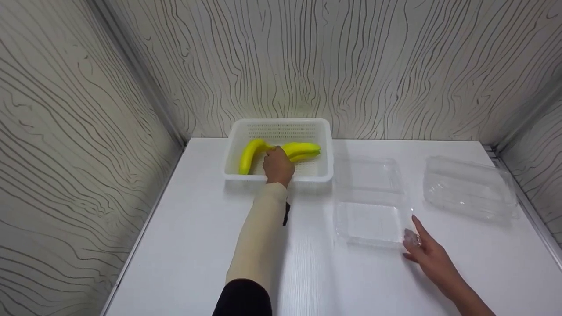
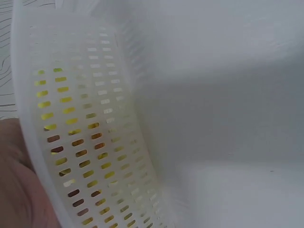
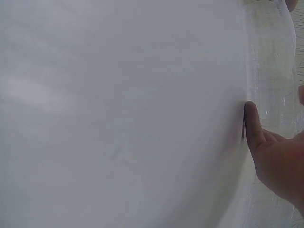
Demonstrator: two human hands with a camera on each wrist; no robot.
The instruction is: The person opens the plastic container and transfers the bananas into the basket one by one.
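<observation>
A white perforated basket (image 1: 325, 171) holds yellow bananas: a curved banana (image 1: 248, 158) on the left and a banana bunch (image 1: 305, 149) on the right. My left hand (image 1: 279, 166) reaches over the front rim, its curled fingers gripping the bananas near their stem ends; the fingertips are hidden in the head view. Through the basket's slots, the left wrist view shows bits of yellow. On the right, a clear plastic clamshell container (image 1: 371, 242) lies opened out, its lid half farther back. My right hand (image 1: 432, 256) holds the near half by its right side, thumb (image 3: 254, 126) against the wall.
More clear plastic containers (image 1: 470, 188) lie at the right of the white table (image 1: 189, 245). Wood-patterned panels (image 1: 281, 61) stand behind the basket and at both sides.
</observation>
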